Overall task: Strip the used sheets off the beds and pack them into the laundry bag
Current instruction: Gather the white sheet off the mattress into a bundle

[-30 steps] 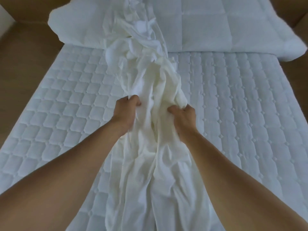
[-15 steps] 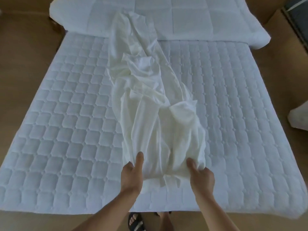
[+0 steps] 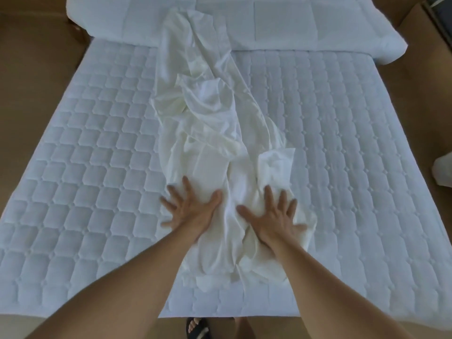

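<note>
A crumpled cream-white sheet [image 3: 210, 123] lies bunched in a long strip down the middle of the quilted mattress [image 3: 85, 167], from the head end to near the foot edge. My left hand [image 3: 193, 211] lies flat with spread fingers on the sheet's left side near the foot. My right hand [image 3: 274, 216] lies flat with spread fingers on the sheet's right side. Neither hand grips the cloth. No laundry bag is in view.
A white quilted duvet [image 3: 293, 23] lies folded across the head of the bed. Brown floor [image 3: 31, 69] runs along both sides. A white bundle [image 3: 444, 172] sits at the right edge. A foot in a black sandal [image 3: 195, 327] stands at the bed's foot.
Both hands held bunched sheet and drew it toward the foot of the bed. They have let go and now lie flat with spread fingers on the sheet.
</note>
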`<state>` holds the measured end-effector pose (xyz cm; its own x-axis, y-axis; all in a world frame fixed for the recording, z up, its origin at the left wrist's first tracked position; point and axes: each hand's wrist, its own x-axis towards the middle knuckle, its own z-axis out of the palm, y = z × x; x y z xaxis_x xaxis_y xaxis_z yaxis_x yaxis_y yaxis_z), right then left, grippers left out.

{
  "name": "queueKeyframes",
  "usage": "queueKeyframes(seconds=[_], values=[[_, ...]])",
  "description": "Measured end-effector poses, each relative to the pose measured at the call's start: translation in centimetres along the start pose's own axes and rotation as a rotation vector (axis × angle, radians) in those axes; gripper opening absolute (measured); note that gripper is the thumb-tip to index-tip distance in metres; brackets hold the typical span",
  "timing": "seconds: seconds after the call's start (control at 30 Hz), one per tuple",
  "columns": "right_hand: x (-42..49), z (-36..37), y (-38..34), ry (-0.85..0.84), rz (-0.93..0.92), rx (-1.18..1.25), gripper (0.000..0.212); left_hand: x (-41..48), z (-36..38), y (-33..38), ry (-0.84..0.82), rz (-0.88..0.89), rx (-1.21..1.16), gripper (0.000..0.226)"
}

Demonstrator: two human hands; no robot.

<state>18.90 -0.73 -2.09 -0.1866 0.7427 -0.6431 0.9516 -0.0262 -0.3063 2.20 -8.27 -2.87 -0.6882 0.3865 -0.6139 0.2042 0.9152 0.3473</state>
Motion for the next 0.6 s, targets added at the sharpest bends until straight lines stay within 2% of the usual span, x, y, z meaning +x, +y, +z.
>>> queueKeyframes(seconds=[0.07, 0.13, 0.2, 0.27, 0.33, 0.4, 0.5, 0.6], values=[[0.0, 2.2, 1.6, -0.088, 0.136, 0.124, 0.124, -0.5, 2.8, -2.4, -0.043, -0.155, -0.139, 0.124], [0.5, 3.0, 2.0, -0.083, 0.247, 0.276, 0.138, -0.4, 4.1, -3.5, -0.047, -0.269, -0.251, 0.134], [1.4, 2.7, 1.9, -0.084, 0.296, 0.410, 0.145, 0.5, 3.8, -3.2, -0.109, -0.278, -0.331, 0.140], [2.2, 1.9, 1.8, -0.108, 0.265, 0.565, 0.137, 1.1, 3.0, -2.5, -0.162, -0.186, -0.438, 0.144], [2.3, 0.8, 1.2, -0.104, 0.159, 0.728, 0.111, 0.8, 1.8, -1.2, -0.150, -0.104, -0.489, 0.139], [2.3, -1.1, -0.4, -0.079, 0.035, 0.794, 0.089, 0.6, 0.1, 1.0, -0.118, -0.027, -0.504, 0.129], [2.7, -4.2, -3.5, 0.013, -0.125, 0.894, 0.079, 1.4, -3.5, 5.2, -0.016, 0.141, -0.506, 0.117], [3.4, -5.9, -5.1, 0.141, -0.214, 0.987, 0.082, 1.7, -6.2, 8.4, 0.125, 0.283, -0.493, 0.109]])
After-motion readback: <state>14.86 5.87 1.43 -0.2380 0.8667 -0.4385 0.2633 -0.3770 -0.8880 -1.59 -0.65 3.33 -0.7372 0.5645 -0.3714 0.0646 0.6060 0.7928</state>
